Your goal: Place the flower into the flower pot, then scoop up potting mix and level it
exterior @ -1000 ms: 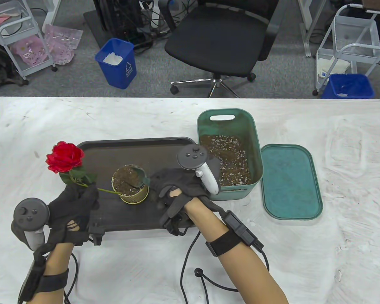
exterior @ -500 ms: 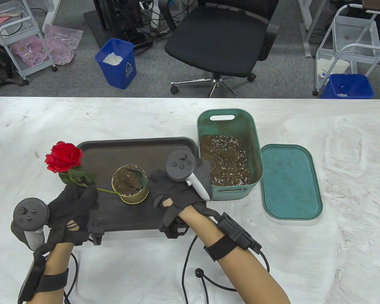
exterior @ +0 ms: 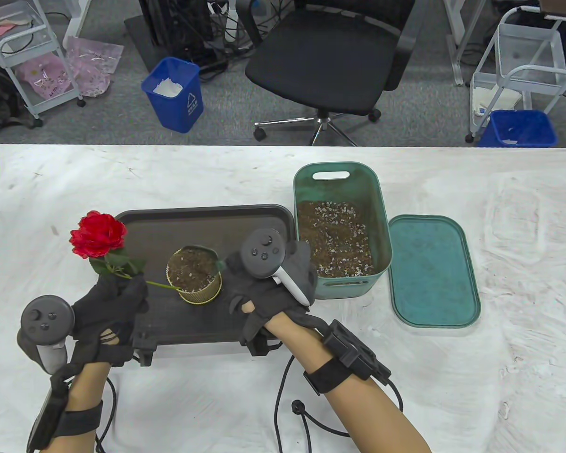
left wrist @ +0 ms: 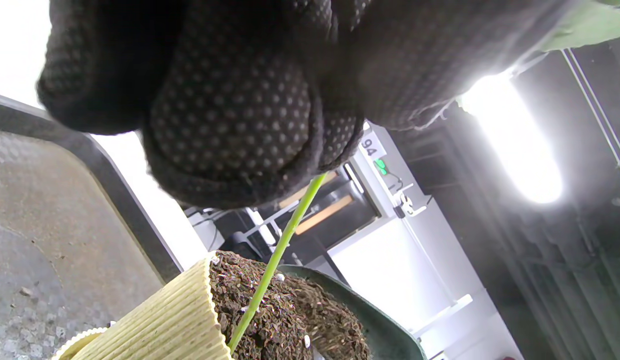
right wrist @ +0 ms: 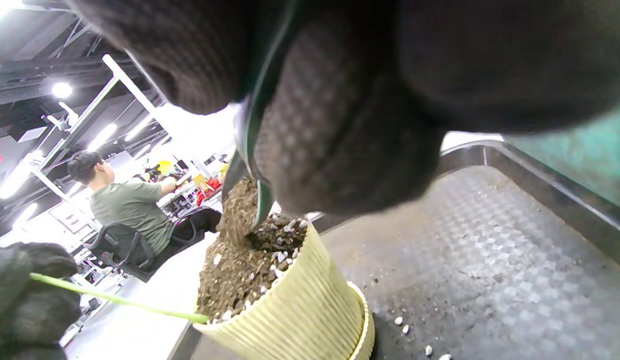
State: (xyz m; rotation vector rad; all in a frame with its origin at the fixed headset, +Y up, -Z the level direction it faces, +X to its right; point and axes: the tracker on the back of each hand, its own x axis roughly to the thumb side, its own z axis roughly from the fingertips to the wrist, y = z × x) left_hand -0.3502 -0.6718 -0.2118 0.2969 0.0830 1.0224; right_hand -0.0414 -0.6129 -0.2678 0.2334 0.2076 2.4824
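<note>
A red rose [exterior: 97, 234] leans left, its thin green stem [exterior: 162, 285] running into the soil of the ribbed yellow pot [exterior: 194, 275] on the dark tray [exterior: 203, 222]. My left hand [exterior: 113, 295] pinches the stem [left wrist: 284, 240] just left of the pot [left wrist: 164, 320]. My right hand [exterior: 269, 278] grips a green trowel [exterior: 214, 259] tipped on edge at the pot's right rim. Its blade [right wrist: 252, 185] stands nearly upright in heaped potting mix [right wrist: 239, 255] above the pot [right wrist: 299, 310].
The green bin [exterior: 377, 198] of potting mix stands right of the tray, its lid [exterior: 431, 271] lying beside it. Cables trail over the white cloth [exterior: 217, 406] near my forearms. Some grains are spilled on the tray floor [right wrist: 470, 270].
My right hand rolled over to the left, turning the trowel from flat to on edge over the pot and tipping its soil in. The left hand and rose barely moved.
</note>
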